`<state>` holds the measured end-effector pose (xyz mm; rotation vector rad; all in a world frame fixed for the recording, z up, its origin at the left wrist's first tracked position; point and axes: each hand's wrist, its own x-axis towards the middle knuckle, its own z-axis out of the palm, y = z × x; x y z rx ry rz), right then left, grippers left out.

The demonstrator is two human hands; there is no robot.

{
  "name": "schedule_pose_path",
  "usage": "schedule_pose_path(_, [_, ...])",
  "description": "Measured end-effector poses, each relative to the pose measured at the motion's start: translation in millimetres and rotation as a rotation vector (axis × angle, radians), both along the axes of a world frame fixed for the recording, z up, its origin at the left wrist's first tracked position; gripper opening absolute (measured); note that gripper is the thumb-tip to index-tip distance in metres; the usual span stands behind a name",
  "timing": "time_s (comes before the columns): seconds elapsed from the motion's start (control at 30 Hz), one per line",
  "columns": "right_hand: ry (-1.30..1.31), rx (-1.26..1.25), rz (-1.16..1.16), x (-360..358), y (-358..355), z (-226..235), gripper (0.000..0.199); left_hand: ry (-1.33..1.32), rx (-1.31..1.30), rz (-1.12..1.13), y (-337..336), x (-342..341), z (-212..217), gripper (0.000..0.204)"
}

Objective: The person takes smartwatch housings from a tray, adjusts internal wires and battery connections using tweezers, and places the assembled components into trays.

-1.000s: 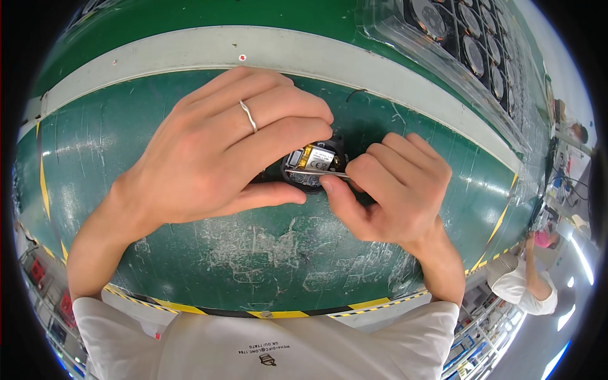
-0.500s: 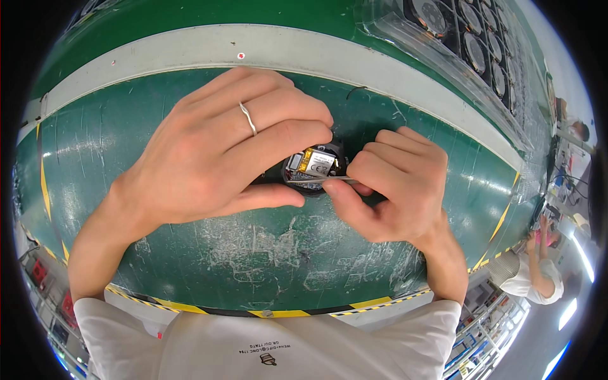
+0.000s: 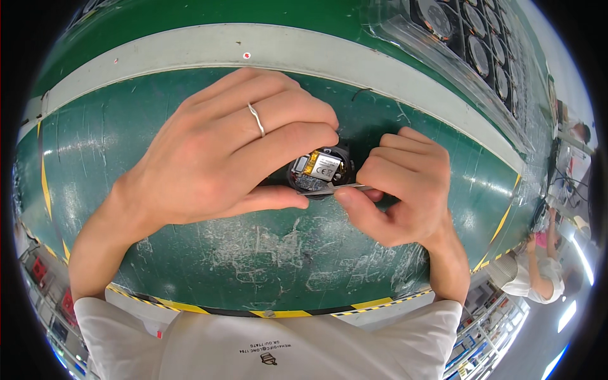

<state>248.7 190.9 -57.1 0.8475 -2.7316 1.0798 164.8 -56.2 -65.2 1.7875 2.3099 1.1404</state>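
Observation:
A round black smartwatch case [image 3: 348,156] lies on the green bench with its inside facing up. It contains a silver battery [image 3: 327,168] with yellow tape along one side, and part of a circuit board [image 3: 310,183] shows below that. My left hand [image 3: 218,149], with a ring on one finger, grips the case from the left, fingers over its far edge and thumb at its near edge. Pinched in my right hand [image 3: 408,187] are slim metal tweezers [image 3: 330,190]. They point left across the case's near rim, with the tip close to my left thumb.
A clear plastic tray [image 3: 437,57] with several round watch parts stands beyond the pale ledge [image 3: 190,47] at the far right. Yellow-black tape [image 3: 278,313] marks the bench's near edge. Another person [image 3: 535,272] is off to the right.
The tweezers have shifted from over the circuit board toward the near rim. Both hands and the watch case appear slightly further right.

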Motion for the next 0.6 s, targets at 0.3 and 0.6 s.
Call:
schedule_pose_path(0.3, [-0.104,-0.063,0.049,-4.3,5.0,4.4,0.032,-0.020,0.001,0.005,-1.9,-0.5,-0.4,0.059])
schedule_pose_path(0.6, [-0.218,-0.173,0.110,-6.7,14.4,3.6,0.029,-0.011,-0.023,0.008,-3.8,-0.5,0.0,0.060])
